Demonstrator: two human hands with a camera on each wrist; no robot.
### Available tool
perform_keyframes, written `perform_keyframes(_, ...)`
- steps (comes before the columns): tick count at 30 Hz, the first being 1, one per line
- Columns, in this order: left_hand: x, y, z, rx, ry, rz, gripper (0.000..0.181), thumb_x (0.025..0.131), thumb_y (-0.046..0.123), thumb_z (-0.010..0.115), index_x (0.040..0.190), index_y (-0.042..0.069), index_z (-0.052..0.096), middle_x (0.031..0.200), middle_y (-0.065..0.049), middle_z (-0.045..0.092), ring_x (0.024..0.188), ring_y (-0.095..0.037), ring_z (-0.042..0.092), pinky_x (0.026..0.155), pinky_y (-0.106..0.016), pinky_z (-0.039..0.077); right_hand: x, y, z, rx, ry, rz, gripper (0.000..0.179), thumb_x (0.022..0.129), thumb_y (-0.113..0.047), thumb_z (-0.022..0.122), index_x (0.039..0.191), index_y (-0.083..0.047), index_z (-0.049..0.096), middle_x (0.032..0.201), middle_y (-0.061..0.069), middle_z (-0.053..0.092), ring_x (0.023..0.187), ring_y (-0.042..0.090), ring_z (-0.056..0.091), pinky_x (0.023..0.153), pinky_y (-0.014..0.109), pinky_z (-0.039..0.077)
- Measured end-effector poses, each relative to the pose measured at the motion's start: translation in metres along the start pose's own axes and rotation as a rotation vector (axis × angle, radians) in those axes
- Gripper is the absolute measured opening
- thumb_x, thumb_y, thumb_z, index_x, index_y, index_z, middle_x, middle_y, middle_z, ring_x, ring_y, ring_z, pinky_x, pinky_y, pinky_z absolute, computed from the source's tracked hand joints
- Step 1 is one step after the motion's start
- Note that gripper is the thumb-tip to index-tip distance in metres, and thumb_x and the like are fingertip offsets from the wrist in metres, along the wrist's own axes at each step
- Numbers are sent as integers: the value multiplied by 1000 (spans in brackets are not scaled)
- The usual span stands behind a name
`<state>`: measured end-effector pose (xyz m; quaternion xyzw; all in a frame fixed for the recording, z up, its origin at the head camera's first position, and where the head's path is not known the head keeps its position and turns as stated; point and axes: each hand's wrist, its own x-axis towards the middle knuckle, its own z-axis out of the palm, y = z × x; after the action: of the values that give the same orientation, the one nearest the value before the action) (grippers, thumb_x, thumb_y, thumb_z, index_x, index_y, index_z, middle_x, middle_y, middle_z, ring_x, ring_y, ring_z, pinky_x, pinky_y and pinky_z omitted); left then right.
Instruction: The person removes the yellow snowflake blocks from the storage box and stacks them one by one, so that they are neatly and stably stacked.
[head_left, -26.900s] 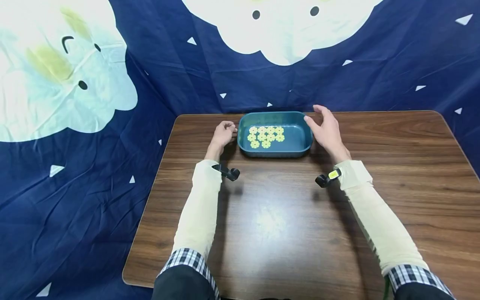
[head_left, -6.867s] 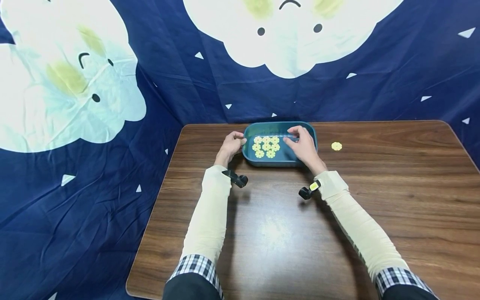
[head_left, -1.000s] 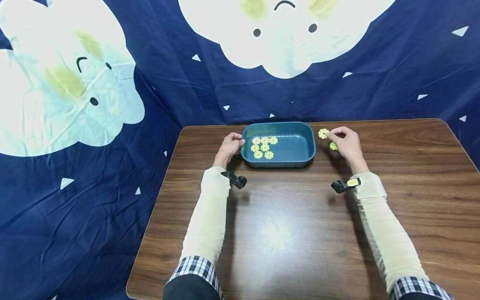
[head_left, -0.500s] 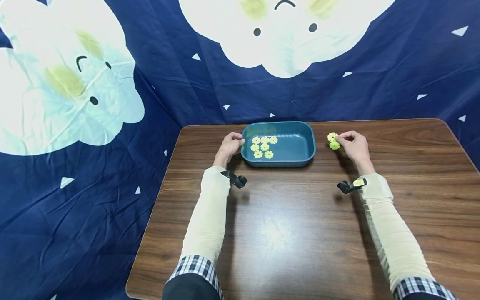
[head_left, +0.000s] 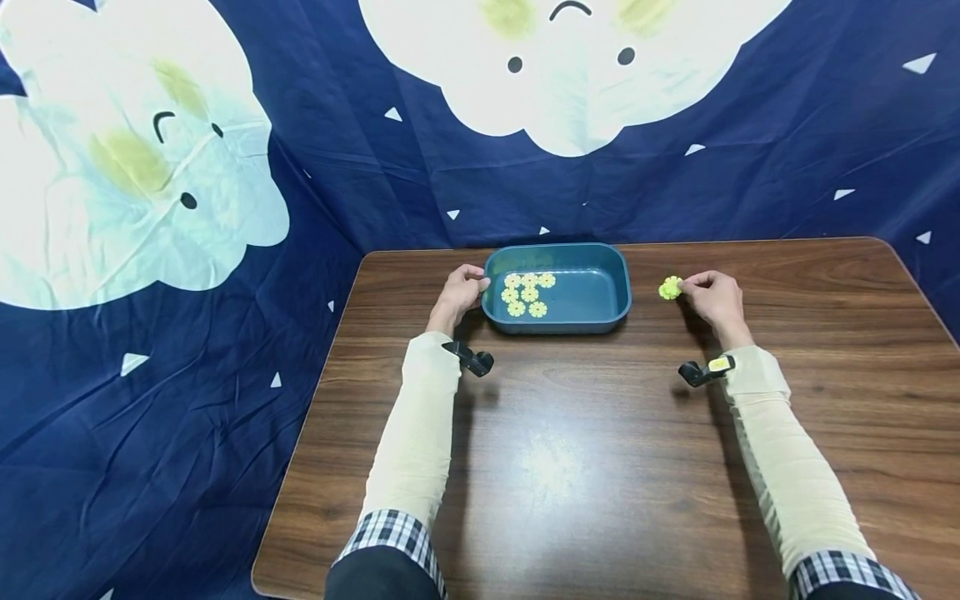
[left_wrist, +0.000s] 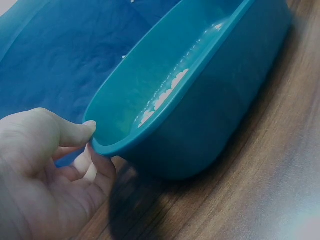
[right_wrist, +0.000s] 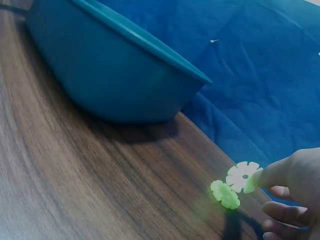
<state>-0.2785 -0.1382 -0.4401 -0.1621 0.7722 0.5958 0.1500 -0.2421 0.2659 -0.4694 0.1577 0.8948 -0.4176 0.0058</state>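
Note:
A deep teal plastic tray (head_left: 555, 327) stands near the table's back edge, with several pale yellow flower-shaped discs (head_left: 529, 294) lying in its left part. At its left end my left hand (head_left: 456, 296) grips the rim, thumb on top and fingers beneath, as the left wrist view shows. To the right of the tray, my right hand (head_left: 716, 300) pinches a flower-shaped disc (right_wrist: 245, 176) by its edge between thumb and finger. Just below it another, greener flower-shaped disc (right_wrist: 225, 195) is near the wood; from the head the two overlap.
The brown wooden table (head_left: 555, 467) reaches well to the right and toward me. Behind it and on the left hangs a dark blue cloth (head_left: 337, 158) with white clouds. A small wrist camera (head_left: 468, 358) sits on the left sleeve.
Over the last second my right hand brought its disc right and down onto the other one. Since the oldest frame, discs have left the tray; the left hand now grips its rim.

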Motion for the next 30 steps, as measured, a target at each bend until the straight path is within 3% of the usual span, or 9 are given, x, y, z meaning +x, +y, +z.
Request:
perform_keyframes(15, -2, 1, 0, 7, -1, 12, 23, 97, 10, 54, 119, 6, 51, 107, -5, 49, 89, -15, 50, 89, -33, 48, 7, 0, 0, -72, -64, 11, 39, 93, -32, 56, 110, 2, 63, 123, 26, 56, 125, 45, 41, 107, 51, 30)
perform_keyframes(30, -2, 1, 0, -3, 0, 6, 26, 97, 10, 54, 122, 6, 51, 106, -5, 50, 90, -15, 51, 89, -33, 48, 17, -2, -1, -160, -79, -39, 37, 92, -28, 54, 108, 2, 66, 121, 25, 59, 119, 46, 46, 103, 51, 35)
